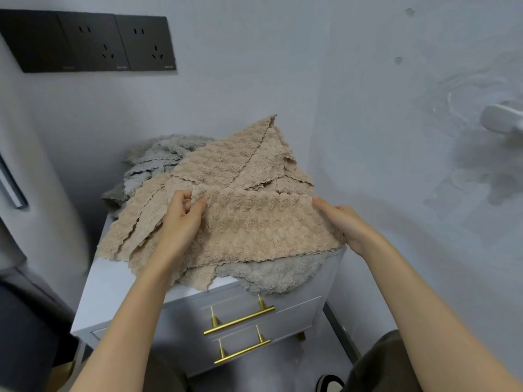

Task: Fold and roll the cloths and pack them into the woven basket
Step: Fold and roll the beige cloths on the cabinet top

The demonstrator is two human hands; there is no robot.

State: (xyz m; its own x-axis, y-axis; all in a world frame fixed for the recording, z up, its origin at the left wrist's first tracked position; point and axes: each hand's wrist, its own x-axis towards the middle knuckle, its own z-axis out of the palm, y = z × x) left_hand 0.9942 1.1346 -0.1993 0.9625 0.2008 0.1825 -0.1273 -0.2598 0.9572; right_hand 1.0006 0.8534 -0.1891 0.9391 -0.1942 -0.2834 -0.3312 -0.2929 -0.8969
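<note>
Plainly the beige cloth (254,224) is soft, light, fluffy stuff with a scalloped hem. It will drape and sag wherever it is not held. Its nap should cling to the cloths under it, so a fold is likely to stay put, but a drag may pull the pile along. The corners and hem are the places to take it, both ends at once, to keep the edge straight.

The left hand (181,219) pinches the far left corner between thumb and fingertips. The right hand (343,224) grips the right edge, thumb on top, its fingers hidden beneath.

The cloth lies spread on top of a heap, over more beige cloths (226,157) and grey cloths (271,274), one of which hangs over the front edge. The heap covers most of a small white tabletop (113,281) above two drawers with gold handles (239,321), which I judge leaves little flat room for rolling. A pale wall (283,66) stands close behind, with dark sockets (90,42) at upper left. No basket is in view.
</note>
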